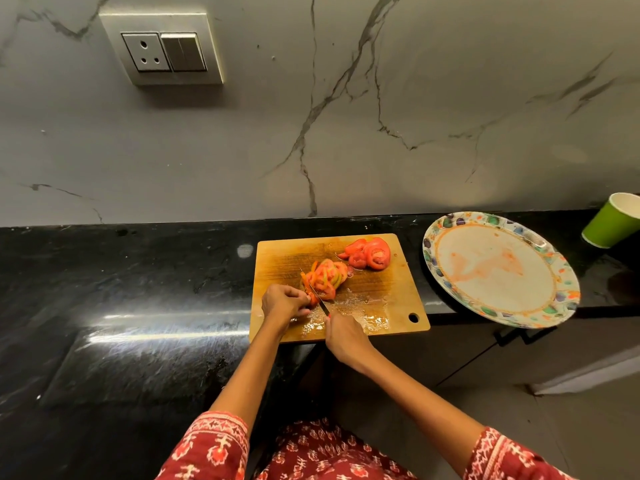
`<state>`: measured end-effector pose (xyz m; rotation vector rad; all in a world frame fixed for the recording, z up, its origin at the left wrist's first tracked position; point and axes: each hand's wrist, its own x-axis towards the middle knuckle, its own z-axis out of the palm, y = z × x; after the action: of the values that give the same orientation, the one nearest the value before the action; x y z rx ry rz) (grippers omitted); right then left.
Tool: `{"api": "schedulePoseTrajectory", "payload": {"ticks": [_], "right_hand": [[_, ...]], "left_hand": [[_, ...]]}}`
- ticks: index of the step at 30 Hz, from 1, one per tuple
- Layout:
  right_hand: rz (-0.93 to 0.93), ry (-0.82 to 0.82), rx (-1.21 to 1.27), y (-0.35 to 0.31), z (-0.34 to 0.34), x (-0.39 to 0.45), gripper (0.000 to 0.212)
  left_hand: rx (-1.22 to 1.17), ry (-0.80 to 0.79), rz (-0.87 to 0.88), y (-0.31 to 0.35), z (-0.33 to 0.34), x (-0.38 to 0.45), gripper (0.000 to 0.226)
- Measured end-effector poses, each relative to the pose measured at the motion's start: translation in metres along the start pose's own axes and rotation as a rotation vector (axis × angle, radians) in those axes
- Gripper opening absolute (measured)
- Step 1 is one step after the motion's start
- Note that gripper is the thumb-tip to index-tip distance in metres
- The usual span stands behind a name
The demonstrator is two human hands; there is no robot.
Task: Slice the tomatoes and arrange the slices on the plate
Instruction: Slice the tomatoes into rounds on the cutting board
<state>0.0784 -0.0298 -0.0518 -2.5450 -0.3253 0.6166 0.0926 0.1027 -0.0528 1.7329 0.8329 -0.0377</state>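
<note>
A wooden cutting board [391, 303] lies on the black counter. On it sit two heaps of tomato slices: a red one [369, 253] at the back right and a red-and-green one [327, 277] in the middle. My left hand [282, 303] pinches a small end piece of tomato [313, 299] against the board. My right hand [341, 336] grips the knife [317, 296] by its handle, and the blade stands right beside that piece. A paper plate [498, 268] with a patterned rim lies to the right of the board, smeared with tomato juice and holding no slices.
A green paper cup [611, 220] stands at the far right near the wall. The plate overhangs the counter's front edge. Juice wets the board's front. A socket and switch panel [162, 46] is set in the marble wall.
</note>
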Motion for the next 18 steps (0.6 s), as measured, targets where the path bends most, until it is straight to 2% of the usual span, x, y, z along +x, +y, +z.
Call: {"api": "schedulePoseTrajectory", "payload": {"ticks": [4, 8, 10, 14, 18], "right_hand": [[-0.023, -0.015, 0.026, 0.005, -0.003, -0.003, 0.035], [-0.053, -0.044, 0.043, 0.006, -0.008, -0.004, 0.030], [-0.063, -0.052, 0.052, 0.006, -0.009, -0.004, 0.025], [-0.043, -0.070, 0.074, 0.006, -0.011, -0.001, 0.029], [-0.047, -0.104, 0.151, 0.010, -0.012, -0.003, 0.029]], "left_hand": [[0.095, 0.015, 0.074, -0.002, 0.000, -0.008, 0.012], [0.390, 0.084, 0.390, -0.012, 0.003, -0.017, 0.007], [0.483, 0.101, 0.478, -0.015, 0.006, -0.020, 0.008], [0.726, 0.129, 0.578, -0.017, 0.012, -0.024, 0.018], [0.734, 0.136, 0.607, -0.022, 0.012, -0.023, 0.017]]}}
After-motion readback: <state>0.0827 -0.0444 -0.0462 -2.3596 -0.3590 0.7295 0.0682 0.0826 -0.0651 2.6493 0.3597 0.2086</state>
